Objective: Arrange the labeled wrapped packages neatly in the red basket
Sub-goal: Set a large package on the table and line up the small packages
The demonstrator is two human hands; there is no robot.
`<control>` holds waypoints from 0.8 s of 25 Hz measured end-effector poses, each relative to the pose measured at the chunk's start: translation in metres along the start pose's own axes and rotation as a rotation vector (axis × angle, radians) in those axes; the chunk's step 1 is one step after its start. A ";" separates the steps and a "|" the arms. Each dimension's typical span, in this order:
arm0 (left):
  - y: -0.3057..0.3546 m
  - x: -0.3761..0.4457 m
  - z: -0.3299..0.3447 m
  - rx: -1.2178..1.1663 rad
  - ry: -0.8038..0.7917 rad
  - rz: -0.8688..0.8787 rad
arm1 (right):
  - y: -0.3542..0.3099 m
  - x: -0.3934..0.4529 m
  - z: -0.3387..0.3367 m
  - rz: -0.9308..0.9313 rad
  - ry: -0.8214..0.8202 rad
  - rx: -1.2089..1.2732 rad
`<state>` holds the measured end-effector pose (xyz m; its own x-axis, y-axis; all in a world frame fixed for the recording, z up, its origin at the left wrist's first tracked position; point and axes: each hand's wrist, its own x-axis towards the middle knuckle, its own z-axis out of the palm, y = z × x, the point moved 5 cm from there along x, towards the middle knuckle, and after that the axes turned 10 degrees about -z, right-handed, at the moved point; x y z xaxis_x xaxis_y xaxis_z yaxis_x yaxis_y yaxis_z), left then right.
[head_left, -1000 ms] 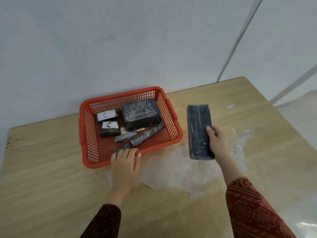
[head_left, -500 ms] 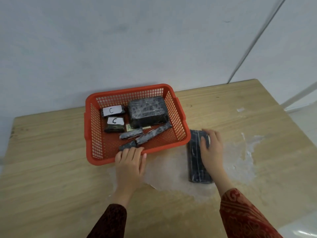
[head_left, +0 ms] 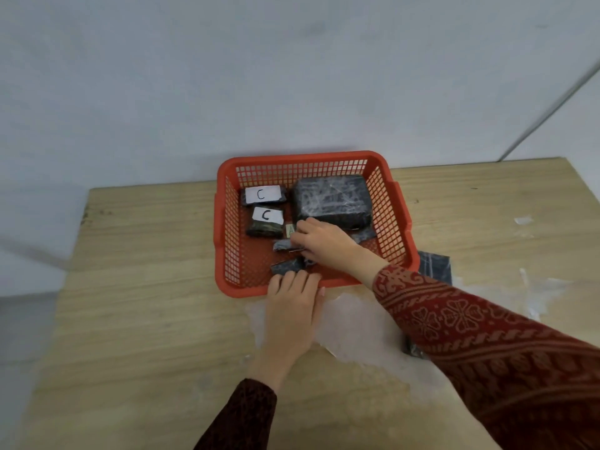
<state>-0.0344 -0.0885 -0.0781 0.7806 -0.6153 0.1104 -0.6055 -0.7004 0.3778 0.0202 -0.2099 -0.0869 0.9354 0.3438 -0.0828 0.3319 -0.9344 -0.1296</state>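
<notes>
Step in hand: sorting the thin wrapped sticks inside the red basket [head_left: 394,203]. My right hand [head_left: 323,241] reaches into the basket centre, fingers [head_left: 300,233] curled down onto a thin stick [head_left: 284,245]; whether they pinch it, I cannot tell. My left hand [head_left: 292,306] lies flat on the worktop [head_left: 146,319] at the basket's 6 o'clock rim, fingers together, steadying it. A second stick [head_left: 287,266] lies just beyond its fingertips. Two C-labelled packages [head_left: 263,194] sit at 10 o'clock, the large wrapped block [head_left: 331,199] at 1 o'clock. A long flat package [head_left: 433,266] remains outside, at 4 o'clock. Next move, I judge: align the sticks, clearing floor space.
</notes>
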 end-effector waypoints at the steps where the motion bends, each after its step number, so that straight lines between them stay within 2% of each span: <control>1: 0.000 0.003 -0.003 -0.007 -0.029 0.002 | 0.000 0.003 0.003 0.021 -0.014 -0.006; 3: -0.004 0.007 -0.011 -0.010 -0.057 0.013 | -0.003 0.008 0.006 0.070 -0.028 -0.086; 6: -0.031 0.011 -0.027 0.000 -0.018 -0.020 | -0.009 0.017 0.001 0.098 0.010 -0.265; 8: -0.057 0.010 -0.036 0.019 0.041 -0.006 | -0.012 0.025 0.004 0.055 -0.021 -0.132; 11: -0.076 0.004 -0.038 0.042 0.109 0.108 | -0.019 0.035 0.010 0.069 -0.016 0.086; 15: -0.077 0.000 -0.030 0.031 0.199 0.104 | -0.023 0.048 0.016 0.135 -0.036 0.159; 20: -0.080 -0.003 -0.024 0.013 0.222 0.070 | -0.024 0.058 0.010 0.112 0.000 -0.020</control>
<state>0.0151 -0.0218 -0.0866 0.7504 -0.5692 0.3359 -0.6605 -0.6641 0.3503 0.0656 -0.1662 -0.0983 0.9669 0.2368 -0.0952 0.2274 -0.9687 -0.0998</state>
